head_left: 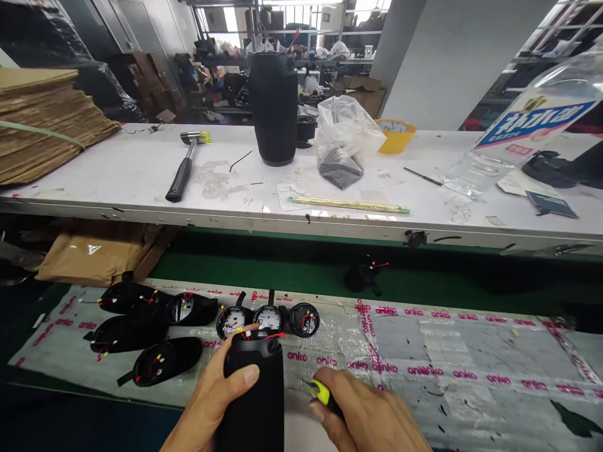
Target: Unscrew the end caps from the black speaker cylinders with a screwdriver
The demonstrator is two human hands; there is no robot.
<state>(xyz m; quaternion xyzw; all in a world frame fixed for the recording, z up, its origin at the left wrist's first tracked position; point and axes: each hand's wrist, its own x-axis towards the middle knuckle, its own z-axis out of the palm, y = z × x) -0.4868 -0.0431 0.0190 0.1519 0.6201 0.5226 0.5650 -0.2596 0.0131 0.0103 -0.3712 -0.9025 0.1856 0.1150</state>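
My left hand (221, 389) is wrapped round a black cylindrical housing (254, 395), which looks like a speaker body. It stands upright, with red and yellow wire ends (276, 336) at its open top. To its right, a short gap away, my right hand (362, 408) is closed on a yellow-and-black hand tool (322, 392) with a thin dark tip pointing toward the housing. The tip's exact kind is too small to make out. Behind the housing are round black parts with wires (304, 319). More black housings (162, 362) lie on their sides at the left.
On the raised white bench (226, 188) are a hammer (181, 169), another black housing (273, 113), a bagged part (343, 150), a yellow basket (396, 137) and a large plastic bottle (522, 125). Stacked cardboard (42, 125) sits at left. A dark wired part (362, 276) lies under the ledge.
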